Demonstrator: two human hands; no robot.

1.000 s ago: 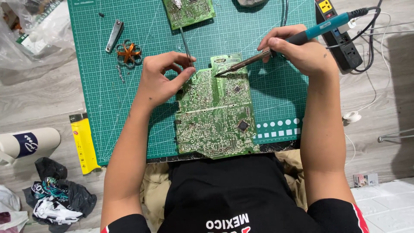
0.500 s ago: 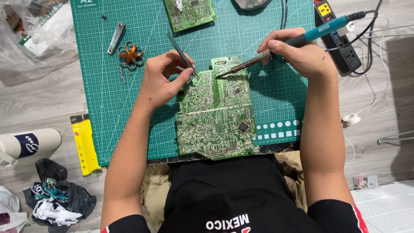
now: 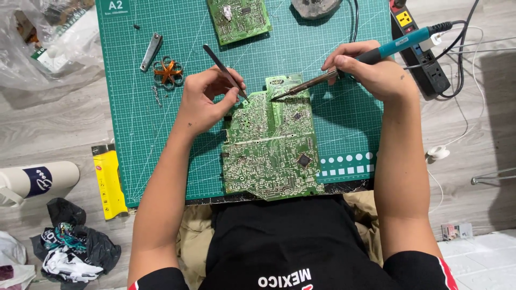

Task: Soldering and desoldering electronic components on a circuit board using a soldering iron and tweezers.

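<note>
Left hand (image 3: 207, 102) with tweezers (image 3: 226, 72), right hand (image 3: 371, 72) with soldering iron (image 3: 344, 67), both tips on circuit board (image 3: 271, 142).

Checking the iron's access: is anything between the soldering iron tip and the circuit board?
Nothing visible. The soldering iron in the right hand reaches the circuit board freely; the tweezers in the left hand come from the other side.

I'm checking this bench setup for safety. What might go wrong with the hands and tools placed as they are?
The soldering iron in the right hand has its tip on the circuit board close to the left hand holding tweezers; a slip might burn those fingers. The iron's cord runs by the power strip and may snag.
</note>
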